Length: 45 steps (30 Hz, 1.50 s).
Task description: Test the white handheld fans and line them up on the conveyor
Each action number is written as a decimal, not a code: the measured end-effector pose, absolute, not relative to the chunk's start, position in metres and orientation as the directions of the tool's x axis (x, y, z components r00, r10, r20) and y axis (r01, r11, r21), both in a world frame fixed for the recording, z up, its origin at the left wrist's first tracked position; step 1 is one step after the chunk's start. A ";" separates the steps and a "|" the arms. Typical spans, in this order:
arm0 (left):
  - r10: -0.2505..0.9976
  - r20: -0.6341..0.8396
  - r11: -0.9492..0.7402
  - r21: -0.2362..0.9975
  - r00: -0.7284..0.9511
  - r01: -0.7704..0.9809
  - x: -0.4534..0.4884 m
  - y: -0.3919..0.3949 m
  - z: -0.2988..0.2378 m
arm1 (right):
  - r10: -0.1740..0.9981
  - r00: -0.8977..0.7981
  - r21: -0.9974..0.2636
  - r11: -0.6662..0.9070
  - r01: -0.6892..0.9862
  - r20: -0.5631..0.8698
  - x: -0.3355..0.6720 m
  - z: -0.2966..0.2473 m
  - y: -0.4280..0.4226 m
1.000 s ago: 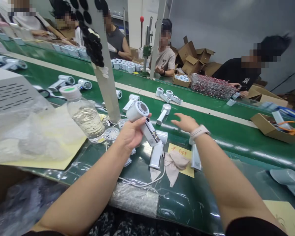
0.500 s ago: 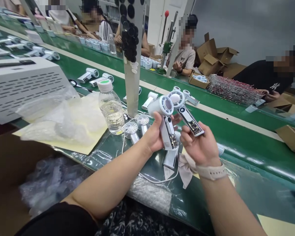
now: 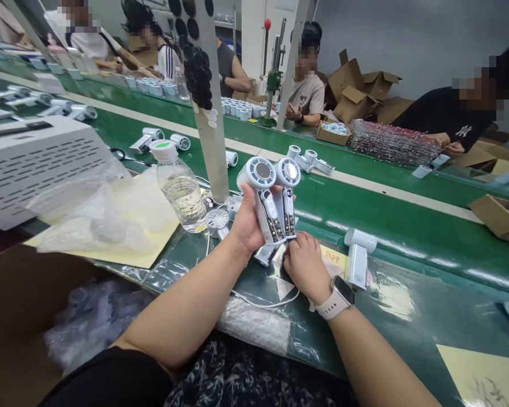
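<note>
My left hand (image 3: 245, 226) is closed round the handles of two white handheld fans (image 3: 274, 195), held upright side by side with their round heads at the top. Just below them my right hand (image 3: 306, 267), a watch on its wrist, is curled with its fingers at the bottom ends of the handles; what it grips there is hidden. Another white fan (image 3: 358, 254) lies on the green belt (image 3: 407, 237) to the right. More fan parts (image 3: 217, 219) lie beside a water bottle (image 3: 178, 187).
A white vented box (image 3: 34, 158) and plastic bags (image 3: 93, 220) on yellow paper lie at the left. A metal post (image 3: 212, 118) rises behind the bottle. Several people work across the belt, with cardboard boxes (image 3: 356, 90) behind them. A white cable (image 3: 258, 302) lies near the edge.
My right hand brought its fan beside the one in my left hand, which now holds both. The right hand then dropped to the base of the handles.
</note>
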<state>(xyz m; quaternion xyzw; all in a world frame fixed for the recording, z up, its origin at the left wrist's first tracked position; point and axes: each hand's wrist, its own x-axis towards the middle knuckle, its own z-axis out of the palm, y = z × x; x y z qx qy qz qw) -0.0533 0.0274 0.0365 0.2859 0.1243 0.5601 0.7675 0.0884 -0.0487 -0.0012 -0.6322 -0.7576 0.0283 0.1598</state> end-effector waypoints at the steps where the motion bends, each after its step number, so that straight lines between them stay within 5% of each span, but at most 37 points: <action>1: 0.931 0.119 0.219 0.574 0.345 -0.789 -0.054 0.028 0.037 | 0.967 -0.153 -0.344 0.216 0.914 0.202 0.086 0.003 -0.052; 5: 0.936 0.097 0.226 0.570 0.337 -0.790 -0.052 0.026 0.038 | 0.974 -0.227 -0.887 0.086 0.453 -0.022 0.089 0.023 -0.063; 7: 0.950 0.100 0.186 0.584 0.297 -0.790 -0.050 0.024 0.038 | 0.944 -0.310 -0.981 -0.057 0.188 -0.114 0.089 0.027 -0.067; 10: 0.950 0.114 0.162 0.612 0.290 -0.774 -0.047 0.020 0.039 | 0.973 -0.205 -0.994 -0.102 0.035 -0.107 0.083 0.026 -0.069; 13: 0.939 0.143 0.161 0.624 0.314 -0.765 -0.047 0.018 0.041 | 0.997 -0.073 -0.997 -0.026 0.078 -0.032 0.078 0.025 -0.072; 19: 0.920 0.195 0.138 0.654 0.342 -0.744 -0.048 0.018 0.041 | 0.994 -0.101 -0.987 0.044 0.157 0.028 0.077 0.024 -0.076; 25: 0.932 0.234 0.022 0.724 0.276 -0.689 -0.046 0.015 0.039 | 0.999 -0.036 -0.999 0.004 -0.032 0.005 0.063 0.013 -0.080; 32: 0.945 0.161 0.147 0.570 0.285 -0.809 -0.049 0.019 0.041 | 0.955 -0.092 -0.935 0.295 0.198 0.282 0.071 0.024 -0.078; 45: 0.924 0.249 0.044 0.681 0.289 -0.731 -0.048 0.012 0.048 | 0.999 0.026 -0.981 -0.017 -0.191 -0.023 0.069 0.020 -0.074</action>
